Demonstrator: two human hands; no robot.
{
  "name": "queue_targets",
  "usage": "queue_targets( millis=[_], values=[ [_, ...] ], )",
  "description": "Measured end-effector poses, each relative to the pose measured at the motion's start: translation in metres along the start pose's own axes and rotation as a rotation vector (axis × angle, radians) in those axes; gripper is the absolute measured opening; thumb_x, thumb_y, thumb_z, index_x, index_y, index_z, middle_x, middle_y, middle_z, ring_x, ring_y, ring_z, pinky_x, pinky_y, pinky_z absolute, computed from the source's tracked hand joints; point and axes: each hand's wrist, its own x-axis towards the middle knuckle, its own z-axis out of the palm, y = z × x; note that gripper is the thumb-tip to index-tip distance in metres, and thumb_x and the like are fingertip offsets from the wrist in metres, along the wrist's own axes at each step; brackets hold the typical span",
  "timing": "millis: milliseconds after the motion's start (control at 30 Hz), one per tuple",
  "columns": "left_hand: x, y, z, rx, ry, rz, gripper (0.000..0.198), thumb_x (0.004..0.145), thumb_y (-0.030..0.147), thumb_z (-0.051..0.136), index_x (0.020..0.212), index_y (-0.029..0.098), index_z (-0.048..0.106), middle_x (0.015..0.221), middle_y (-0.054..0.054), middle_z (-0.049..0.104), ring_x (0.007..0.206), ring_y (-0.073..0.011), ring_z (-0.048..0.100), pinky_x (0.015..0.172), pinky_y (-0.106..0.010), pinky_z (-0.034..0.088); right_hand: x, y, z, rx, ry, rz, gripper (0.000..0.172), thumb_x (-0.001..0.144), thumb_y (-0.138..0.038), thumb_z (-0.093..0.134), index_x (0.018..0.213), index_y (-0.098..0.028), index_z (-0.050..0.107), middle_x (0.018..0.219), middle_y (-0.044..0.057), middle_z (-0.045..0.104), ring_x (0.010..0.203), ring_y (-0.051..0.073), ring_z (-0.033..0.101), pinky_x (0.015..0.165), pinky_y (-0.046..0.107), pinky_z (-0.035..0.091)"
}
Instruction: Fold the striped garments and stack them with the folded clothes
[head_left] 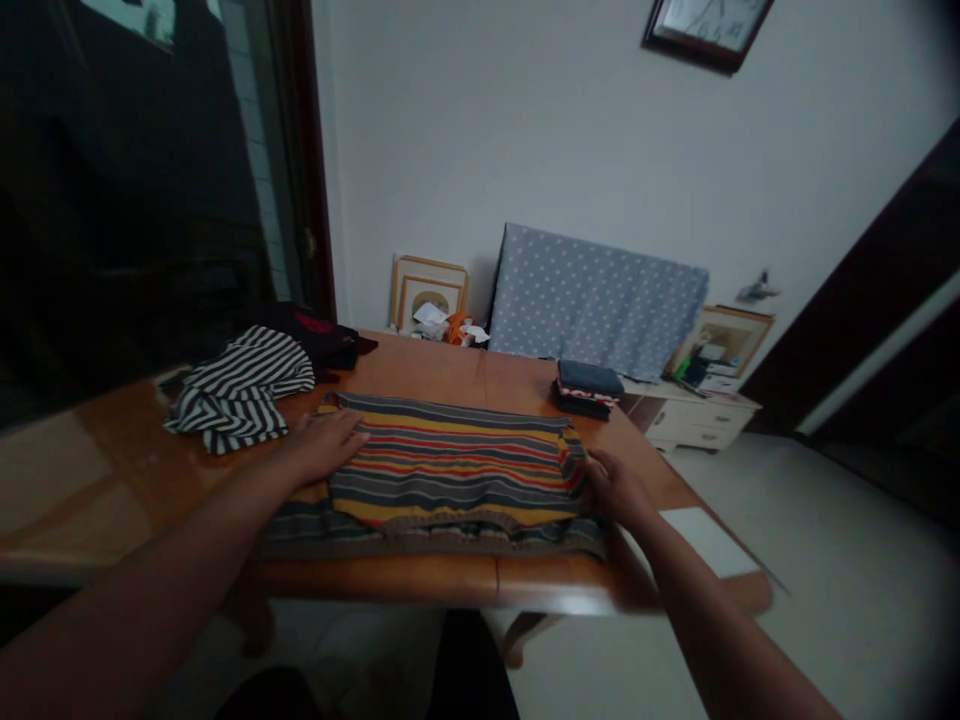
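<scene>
A multicoloured striped garment (450,465) lies partly folded near the front edge of the wooden table (465,375). My left hand (324,445) rests flat on its left edge with the fingers stretched out. My right hand (613,487) is at the garment's right edge, fingers curled on the cloth there.
A crumpled black-and-white striped garment (240,390) and a dark garment (322,335) lie at the table's back left. A small stack of folded clothes (589,388) sits at the back right. Behind stand a dotted grey cover (596,300), picture frames (427,290) and a low white cabinet (697,420).
</scene>
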Motion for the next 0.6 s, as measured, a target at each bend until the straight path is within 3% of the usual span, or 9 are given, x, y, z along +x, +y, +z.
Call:
queue_targets(
  millis=[100, 200, 300, 433, 600],
  values=[
    [-0.032, 0.011, -0.001, -0.049, -0.017, 0.092, 0.059, 0.097, 0.060, 0.034, 0.140, 0.025, 0.055, 0.149, -0.011, 0.053, 0.138, -0.0318, 0.045, 0.118, -0.056, 0.017, -0.036, -0.003, 0.001, -0.046, -0.029, -0.107, 0.034, 0.088, -0.041, 0.062, 0.117, -0.026, 0.070, 0.133, 0.007, 0.065, 0.128, 0.027, 0.055, 0.113, 0.044, 0.037],
    [-0.062, 0.012, 0.006, -0.068, -0.019, 0.072, 0.059, 0.096, 0.059, 0.037, 0.142, 0.026, 0.055, 0.151, -0.011, 0.050, 0.143, -0.0328, 0.038, 0.117, -0.056, 0.018, -0.066, 0.005, 0.001, -0.217, -0.055, -0.058, 0.037, 0.087, -0.041, 0.063, 0.120, -0.026, 0.069, 0.140, 0.007, 0.060, 0.141, 0.030, 0.042, 0.117, 0.048, 0.031],
    [-0.084, 0.005, 0.010, -0.102, 0.093, 0.062, 0.054, 0.096, 0.052, 0.039, 0.137, 0.021, 0.059, 0.146, -0.013, 0.055, 0.138, -0.0306, 0.045, 0.114, -0.050, 0.030, -0.080, 0.013, -0.005, -0.366, -0.075, -0.050, 0.039, 0.093, -0.043, 0.052, 0.122, -0.023, 0.068, 0.136, 0.010, 0.063, 0.129, 0.030, 0.054, 0.109, 0.044, 0.040],
    [-0.106, 0.002, 0.003, -0.202, 0.261, 0.146, 0.043, 0.096, 0.043, 0.043, 0.126, 0.018, 0.064, 0.131, -0.012, 0.064, 0.123, -0.0263, 0.057, 0.107, -0.040, 0.041, -0.088, 0.009, -0.013, -0.420, 0.012, -0.104, 0.044, 0.095, -0.045, 0.045, 0.124, -0.019, 0.067, 0.130, 0.013, 0.065, 0.117, 0.029, 0.062, 0.098, 0.040, 0.048],
    [-0.132, 0.025, -0.011, -0.257, 0.328, 0.158, 0.036, 0.091, 0.033, 0.051, 0.121, 0.020, 0.066, 0.120, -0.009, 0.068, 0.116, -0.0258, 0.060, 0.103, -0.038, 0.045, -0.096, -0.019, -0.004, -0.397, 0.105, -0.187, 0.042, 0.093, -0.046, 0.047, 0.121, -0.022, 0.068, 0.119, 0.010, 0.069, 0.107, 0.027, 0.065, 0.088, 0.037, 0.050]
  ],
)
